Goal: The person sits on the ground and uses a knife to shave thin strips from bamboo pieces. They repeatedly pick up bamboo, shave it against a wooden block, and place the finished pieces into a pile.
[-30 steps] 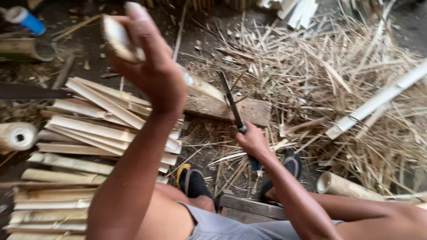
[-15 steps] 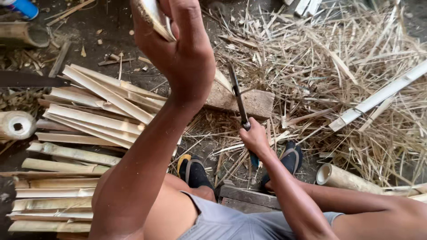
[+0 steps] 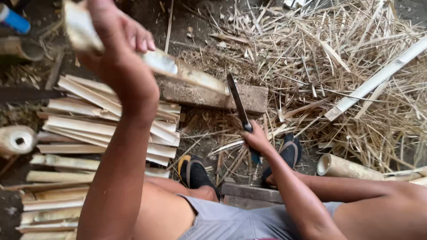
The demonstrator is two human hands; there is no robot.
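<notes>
A pale spool (image 3: 16, 141) lies at the ground's left edge beside a stack of split bamboo slats (image 3: 95, 129); above them the person's left hand (image 3: 116, 42), fingers curled tight, grips a split bamboo piece (image 3: 178, 69) whose far end rests on a wooden block (image 3: 213, 95) at centre; the right hand (image 3: 255, 140) is wrapped around the handle of a dark knife (image 3: 238, 103), blade laid across the block; bamboo shavings (image 3: 338, 58) heap the ground's right side, near a cut bamboo tube (image 3: 340, 166).
</notes>
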